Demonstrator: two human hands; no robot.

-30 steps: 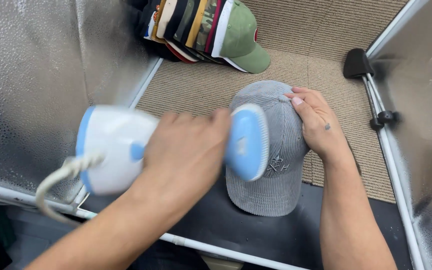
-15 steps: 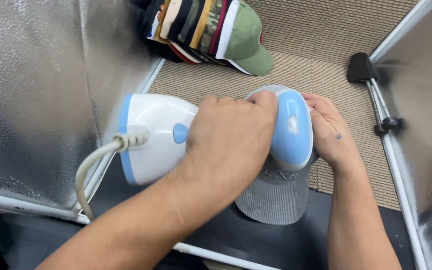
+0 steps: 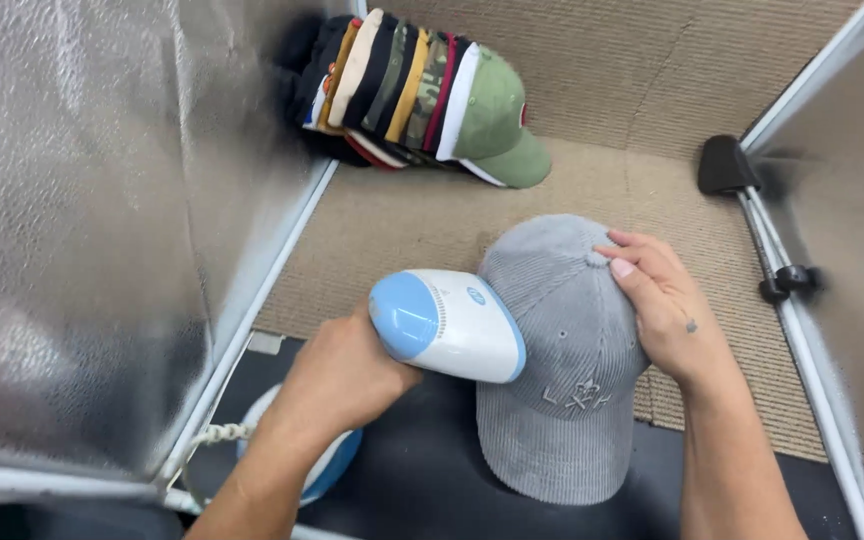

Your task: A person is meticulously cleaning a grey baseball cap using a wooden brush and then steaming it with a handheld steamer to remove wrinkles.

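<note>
Grey corduroy is the star here: a grey ribbed-corduroy baseball cap [image 3: 564, 350] sits dead centre on a tan woven mat, brim pointing toward 6 o'clock and hanging over the mat's edge onto the black surface [image 3: 422, 480] below. Our right hand [image 3: 664, 310] comes in from 4 o'clock and lies flat on the crown, fingers spread and touching the little top button, so it's pressing rather than gripping. Our left hand [image 3: 340, 378] reaches in from 7 o'clock and is wrapped tight around the handle of a white and light-blue handheld garment steamer [image 3: 450, 325], whose head touches the cap's side at about 9 o'clock. A coiled white cord [image 3: 214, 436] trails off it down toward 7 o'clock. Up at 12 o'clock a stack of baseball caps [image 3: 422, 95] in mixed colours lies on its side, an olive green one at the front. Crinkly silver foil panels [image 3: 92, 220] in pale frames wall us in at 9 and 3 o'clock, with black clips [image 3: 727, 165] along the 3 o'clock frame.
</note>
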